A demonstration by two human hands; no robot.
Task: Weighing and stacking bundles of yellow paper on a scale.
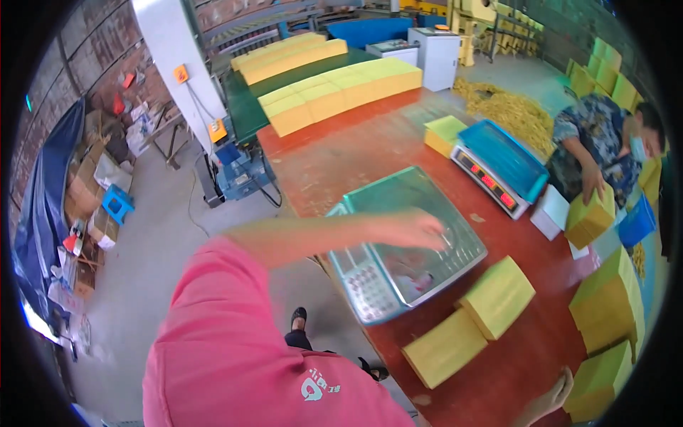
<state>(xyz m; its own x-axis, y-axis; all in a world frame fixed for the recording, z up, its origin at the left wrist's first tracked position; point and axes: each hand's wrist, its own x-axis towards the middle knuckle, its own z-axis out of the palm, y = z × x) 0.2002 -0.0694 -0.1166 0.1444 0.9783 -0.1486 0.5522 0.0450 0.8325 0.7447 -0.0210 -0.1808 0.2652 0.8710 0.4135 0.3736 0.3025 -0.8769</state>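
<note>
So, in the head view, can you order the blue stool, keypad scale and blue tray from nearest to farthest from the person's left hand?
From the left hand:
1. Keypad scale: just beneath it.
2. Blue tray: ahead and to the right.
3. Blue stool: well off to the left.

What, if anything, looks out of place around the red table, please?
Two yellow stacks beside the flat-topped scale sit out of line, unlike the neat yellow row at the table's far end. Loose yellow scraps lie heaped on the floor, looking untidy; they might be trimmings.
</note>
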